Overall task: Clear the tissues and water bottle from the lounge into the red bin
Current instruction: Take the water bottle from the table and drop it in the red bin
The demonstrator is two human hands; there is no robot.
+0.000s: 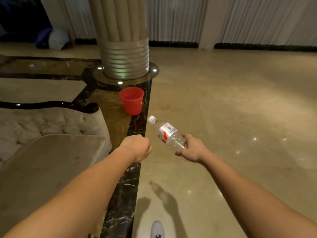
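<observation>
Across the polished marble floor [223, 100], a fluted column [123, 40] rises from a ringed metal base, with pleated curtains [257, 19] along the far wall and a tufted pale sofa [42, 134] at the left edge. At the foot of the column, on the dark stone inlay, stands the red bin [132, 101] — upright, mouth open, and apparently empty from this angle.

Both bare arms reach forward. The right hand [193, 149] is wrapped around the base end of the water bottle [167, 133], fingers curled under it and thumb over the top. The clear bottle looks empty; its long axis runs up and to the left, so the white cap [152, 119] points almost straight at the bin, which lies ahead and slightly left, near but not yet beneath it. The left hand [137, 146] is curled into a loose fist, knuckles up; whether it holds tissues I cannot tell — nothing shows between the fingers. It sits about as near the bin as the right, just beside the bottle without touching it. A white shoe [157, 229] shows at the bottom edge.
</observation>
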